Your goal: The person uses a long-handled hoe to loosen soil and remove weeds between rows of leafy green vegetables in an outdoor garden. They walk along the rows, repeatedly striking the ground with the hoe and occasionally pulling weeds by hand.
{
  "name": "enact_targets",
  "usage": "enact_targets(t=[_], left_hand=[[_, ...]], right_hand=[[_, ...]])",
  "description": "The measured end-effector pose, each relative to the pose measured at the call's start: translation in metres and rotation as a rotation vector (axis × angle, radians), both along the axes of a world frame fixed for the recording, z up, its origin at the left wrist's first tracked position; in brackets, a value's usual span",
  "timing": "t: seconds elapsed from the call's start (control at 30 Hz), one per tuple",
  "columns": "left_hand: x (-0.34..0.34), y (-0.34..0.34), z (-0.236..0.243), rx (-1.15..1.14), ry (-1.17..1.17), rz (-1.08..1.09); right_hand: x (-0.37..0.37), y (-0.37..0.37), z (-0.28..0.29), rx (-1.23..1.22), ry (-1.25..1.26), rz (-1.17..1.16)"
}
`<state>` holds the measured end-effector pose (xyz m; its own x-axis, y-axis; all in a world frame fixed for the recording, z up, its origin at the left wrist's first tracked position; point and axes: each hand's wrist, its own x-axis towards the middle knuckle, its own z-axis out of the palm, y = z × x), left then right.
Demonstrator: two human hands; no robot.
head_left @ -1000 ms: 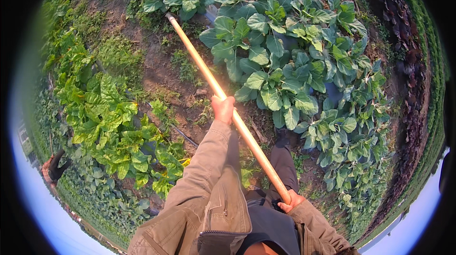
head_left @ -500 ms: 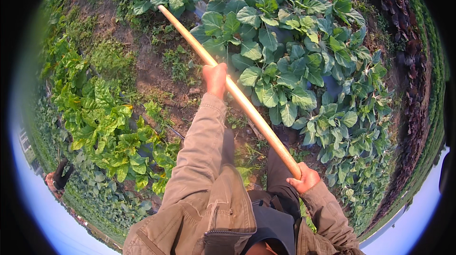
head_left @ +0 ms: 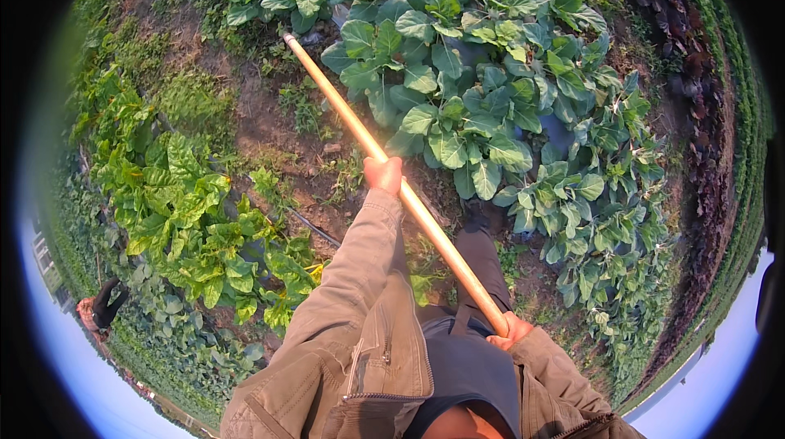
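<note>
A long, pale wooden tool handle (head_left: 352,122) runs slantwise from the far left toward my body at the lower right. My left hand (head_left: 383,175) is closed around its middle. Near my right hip, my right hand (head_left: 510,330) grips the near end. The handle's far end has a whitish band and comes down over the soil beside broad green leaves; I cannot make out any tool head there.
Broad-leaved blue-green plants (head_left: 482,112) fill a bed ahead and to the right. Yellow-green leafy plants (head_left: 184,218) grow on the left. Weedy soil (head_left: 270,120) lies between, with a dark thin hose (head_left: 315,227). Dark red plants (head_left: 699,112) line the far right. Another person (head_left: 102,308) is distant left.
Both hands have drawn the handle back toward my body and down in view. Its far end has come away from the leaves at the top. Both grips stay closed.
</note>
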<state>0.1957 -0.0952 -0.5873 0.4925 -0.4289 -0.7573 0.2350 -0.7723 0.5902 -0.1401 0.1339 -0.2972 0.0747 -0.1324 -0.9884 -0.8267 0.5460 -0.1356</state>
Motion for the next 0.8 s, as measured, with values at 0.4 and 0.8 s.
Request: enact_targets(t=[0.4, 0.8], left_hand=[[-0.014, 0.047, 0.062, -0.012, 0.130, 0.069], [0.191, -0.075, 0.042, -0.162, -0.155, 0.156]], right_hand=[[-0.048, 0.059, 0.034, -0.121, -0.060, 0.053], [0.154, -0.114, -0.040, -0.374, -0.191, 0.067]])
